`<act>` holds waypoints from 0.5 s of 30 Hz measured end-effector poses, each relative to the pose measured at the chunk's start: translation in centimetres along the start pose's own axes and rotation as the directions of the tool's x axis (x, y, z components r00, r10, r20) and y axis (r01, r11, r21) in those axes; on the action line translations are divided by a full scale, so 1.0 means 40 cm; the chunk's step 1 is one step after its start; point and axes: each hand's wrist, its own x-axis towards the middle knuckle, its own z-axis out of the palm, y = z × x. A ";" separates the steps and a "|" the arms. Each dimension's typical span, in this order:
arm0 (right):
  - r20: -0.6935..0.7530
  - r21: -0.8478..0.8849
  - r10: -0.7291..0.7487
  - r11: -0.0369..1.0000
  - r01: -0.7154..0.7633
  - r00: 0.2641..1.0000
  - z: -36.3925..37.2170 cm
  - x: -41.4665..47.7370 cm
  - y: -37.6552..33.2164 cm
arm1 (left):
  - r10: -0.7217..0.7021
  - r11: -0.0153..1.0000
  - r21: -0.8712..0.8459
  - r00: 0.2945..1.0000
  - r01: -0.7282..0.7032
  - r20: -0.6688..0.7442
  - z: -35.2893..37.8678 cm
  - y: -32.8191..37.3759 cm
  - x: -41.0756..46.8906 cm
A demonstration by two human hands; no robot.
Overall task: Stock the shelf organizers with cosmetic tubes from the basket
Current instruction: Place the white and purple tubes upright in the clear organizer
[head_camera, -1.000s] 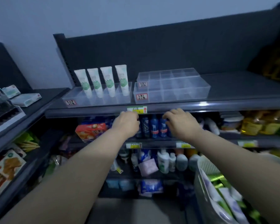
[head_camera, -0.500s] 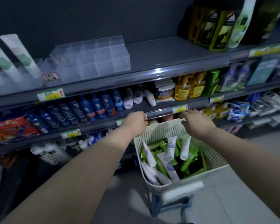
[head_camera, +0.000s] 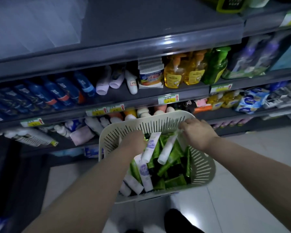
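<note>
In the basket (head_camera: 203,167) two white tubes (head_camera: 151,145) lean with long axes toward the far rim. The left hand (head_camera: 133,142) and right hand (head_camera: 197,133) each curl at one upper end; I cannot tell if they grip. The organizers (head_camera: 37,27) are blurred, far up left.

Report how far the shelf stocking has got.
Done: nothing confirmable. The clear organizer on the top shelf is blurred, with no tubes visible in it. In hand: the left hand grips a purple-printed white tube, and the right hand pinches a plain white tube. Left: the basket holds many green tubes and more white ones.
</note>
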 end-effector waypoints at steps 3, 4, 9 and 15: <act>-0.033 -0.012 -0.024 1.000 0.024 0.999 0.023 0.007 0.002 | 0.011 1.000 -0.018 0.997 -0.010 0.071 0.068 0.040 0.009; -0.042 -0.007 -0.025 1.000 0.024 0.999 0.030 0.008 0.001 | 0.014 0.999 -0.039 0.995 -0.010 0.102 0.091 0.055 0.017; -0.061 0.074 -0.022 0.997 0.027 0.998 0.073 -0.009 -0.007 | -0.007 0.998 -0.062 0.983 0.018 0.182 0.178 0.131 0.059; -0.108 0.212 -0.017 0.977 0.039 0.994 0.104 -0.028 0.012 | -0.058 0.982 0.187 0.994 0.040 0.092 0.203 0.176 0.060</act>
